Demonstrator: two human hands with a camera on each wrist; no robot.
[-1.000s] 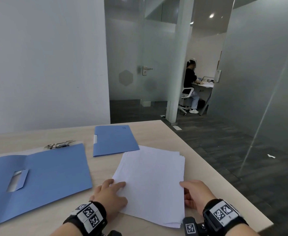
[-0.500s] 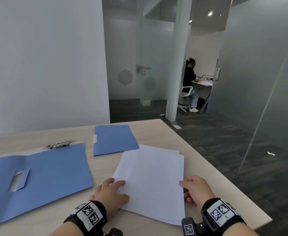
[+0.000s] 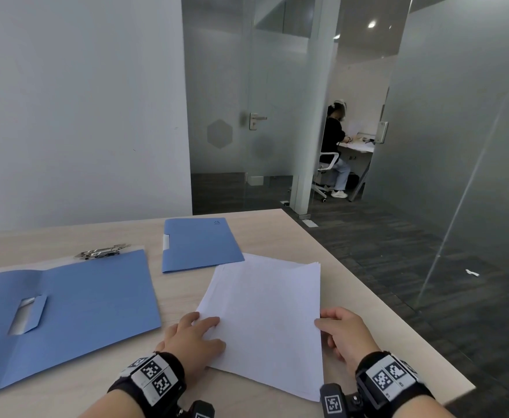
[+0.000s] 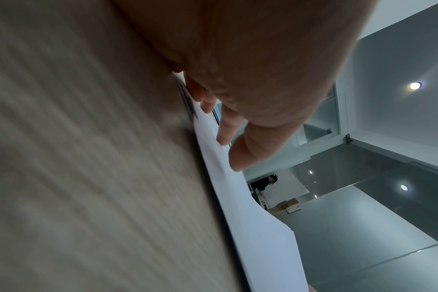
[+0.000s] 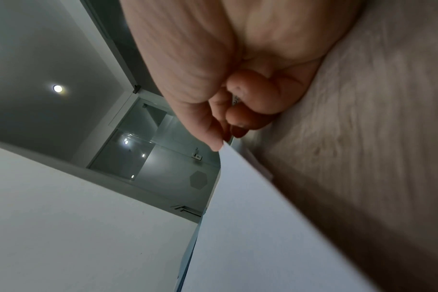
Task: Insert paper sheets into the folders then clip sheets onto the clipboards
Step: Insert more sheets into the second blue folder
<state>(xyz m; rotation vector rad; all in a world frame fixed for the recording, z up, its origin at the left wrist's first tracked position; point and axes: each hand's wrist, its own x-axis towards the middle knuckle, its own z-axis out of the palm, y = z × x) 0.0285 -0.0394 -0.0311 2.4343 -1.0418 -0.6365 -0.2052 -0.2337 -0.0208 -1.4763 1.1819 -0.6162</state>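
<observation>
A stack of white paper sheets (image 3: 265,312) lies on the table in front of me. My left hand (image 3: 206,324) rests with its fingers (image 4: 240,154) on top of the sheet's left edge (image 4: 213,150). My right hand (image 3: 322,325) is at the right edge, where thumb and curled fingers (image 5: 216,144) pinch the top sheet (image 5: 250,217), lifted slightly off the stack. An open blue folder (image 3: 81,312) lies to the left. A metal clipboard clip (image 3: 102,252) pokes out behind it. A closed blue folder (image 3: 200,245) lies beyond the paper.
The wooden table (image 3: 277,230) ends close to the right of the paper stack, with dark floor beyond. A white wall stands behind the table. Glass partitions and a seated person (image 3: 336,146) are far off at the back.
Both hands keep their places at the edges of the top sheet. The head view has tilted up slightly.
</observation>
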